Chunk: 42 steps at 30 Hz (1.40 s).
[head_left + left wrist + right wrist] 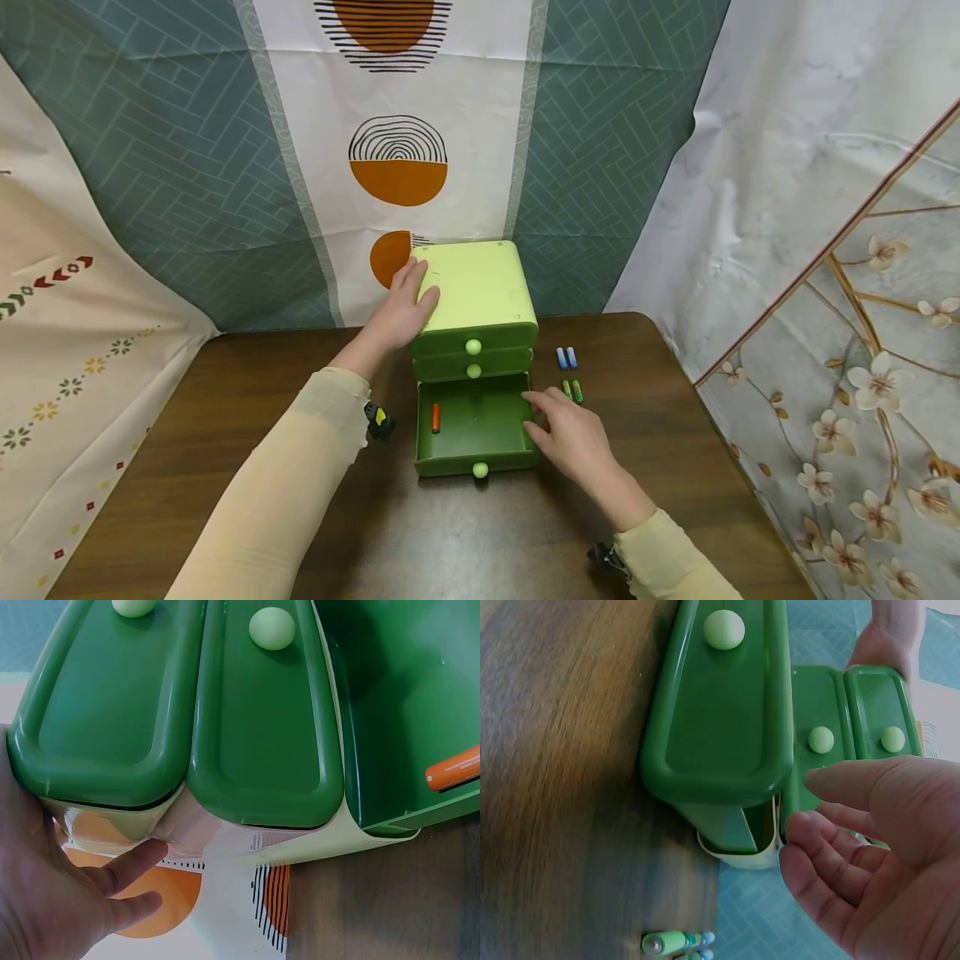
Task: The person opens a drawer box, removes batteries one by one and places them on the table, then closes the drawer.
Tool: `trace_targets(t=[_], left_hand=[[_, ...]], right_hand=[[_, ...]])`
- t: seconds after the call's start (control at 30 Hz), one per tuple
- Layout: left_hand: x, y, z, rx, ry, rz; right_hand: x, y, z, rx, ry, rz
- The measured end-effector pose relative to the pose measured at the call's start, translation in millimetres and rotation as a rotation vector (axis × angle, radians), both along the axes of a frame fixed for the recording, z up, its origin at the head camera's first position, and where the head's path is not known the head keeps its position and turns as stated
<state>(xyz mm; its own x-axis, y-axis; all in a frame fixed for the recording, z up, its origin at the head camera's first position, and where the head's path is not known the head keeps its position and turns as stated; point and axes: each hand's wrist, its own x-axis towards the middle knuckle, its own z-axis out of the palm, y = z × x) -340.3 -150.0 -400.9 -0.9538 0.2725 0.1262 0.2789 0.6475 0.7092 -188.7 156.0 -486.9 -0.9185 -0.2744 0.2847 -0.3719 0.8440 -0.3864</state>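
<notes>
A small drawer cabinet with a pale green top and dark green drawer fronts stands on the table. Its bottom drawer is pulled out, and one orange battery lies inside at the left. My left hand rests on the cabinet's upper left edge, fingers spread along the top and side. Over the right rim of the pulled-out drawer is my right hand, its fingers loosely bent with nothing between them. Two green batteries lie just beyond that hand, two blue batteries farther back.
The two upper drawers are pushed in, each with a round pale knob. A patterned cloth hangs directly behind the cabinet. The brown wooden table extends to both sides, with a floral cloth along its right edge.
</notes>
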Motion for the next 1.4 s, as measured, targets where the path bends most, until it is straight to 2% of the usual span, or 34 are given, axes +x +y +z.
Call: trace_targets(t=[0.37, 0.97, 1.4], left_hand=[[3.1, 0.3, 3.3, 0.005, -0.004, -0.001], [3.2, 0.7, 3.5, 0.014, -0.005, 0.001], [3.1, 0.2, 1.8, 0.010, -0.004, 0.005]], right_hand=[[-4.1, -15.0, 2.3, 0.007, 0.068, 0.053], [-11.7, -54.8, 5.7, 0.033, 0.012, 0.149], [-16.2, -75.7, 1.0, 0.098, 0.003, 0.201]])
